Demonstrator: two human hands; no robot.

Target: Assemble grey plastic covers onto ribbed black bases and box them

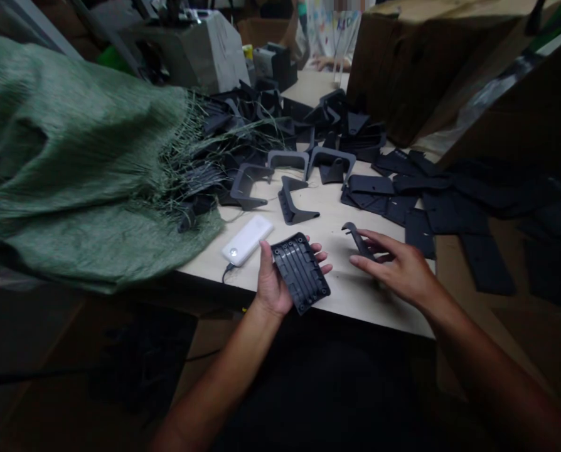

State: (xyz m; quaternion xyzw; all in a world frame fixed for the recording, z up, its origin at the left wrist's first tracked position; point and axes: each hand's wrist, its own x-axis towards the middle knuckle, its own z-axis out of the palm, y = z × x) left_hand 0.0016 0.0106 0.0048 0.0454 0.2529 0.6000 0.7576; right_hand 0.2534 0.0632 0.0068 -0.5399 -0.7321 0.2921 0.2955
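My left hand (275, 285) holds a black ribbed plastic panel (302, 273), its inner side facing up, with the thumb at its left edge and the fingers beneath and behind it. To the right, my right hand (398, 263) grips a dark curved plastic bracket (356, 240) between thumb and fingers; its hooked end points left. The two parts are apart. Just beyond my hands, a U-shaped grey bracket (287, 204) lies on the table (327, 242). A white power bank (248, 240) with a black cable rests left of the panel.
A green woven sack (87, 157) with frayed edges covers the left side, dark brackets spilling from it. Several flat black panels (454, 210) lie at the right. Cardboard boxes (416, 63) and a grey machine (200, 53) stand behind. Another person's hand (325, 63) shows at the far end.
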